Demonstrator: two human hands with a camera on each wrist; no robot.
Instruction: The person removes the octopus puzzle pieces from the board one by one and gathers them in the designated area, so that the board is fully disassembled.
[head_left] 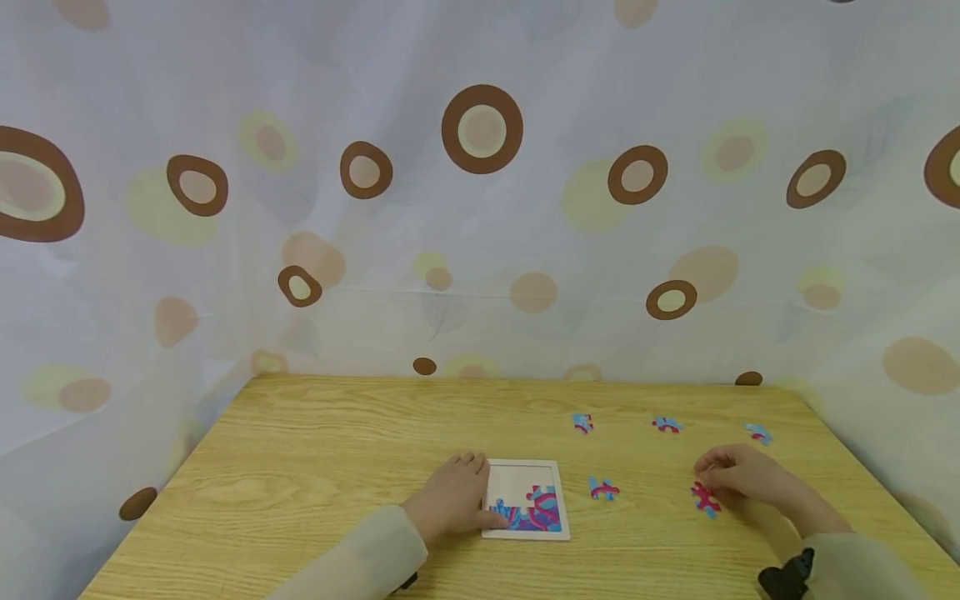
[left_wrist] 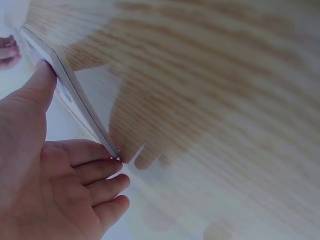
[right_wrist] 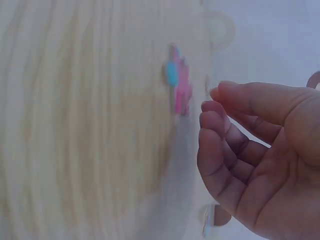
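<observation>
A white square puzzle tray (head_left: 525, 462) lies on the table, with joined pink, blue and purple pieces (head_left: 534, 518) along its bottom and right side. My left hand (head_left: 453, 497) rests at the tray's left edge. Its thumb (left_wrist: 41, 82) lies over the lower left part, and the other fingers are near the upper left corner, fairly straight. My right hand (head_left: 750, 477) hovers by a pink and blue puzzle piece (head_left: 705, 498) at the right. In the right wrist view, that piece (right_wrist: 181, 82) stands apart from the loosely bent fingers, and nothing shows between thumb and forefinger.
Other loose pieces lie on the wooden table (head_left: 337, 467): one (head_left: 603, 488) just right of the tray, and farther back one (head_left: 582, 423), another (head_left: 667, 425) and a third (head_left: 759, 433). A patterned curtain (head_left: 480, 250) surrounds the table's back and sides.
</observation>
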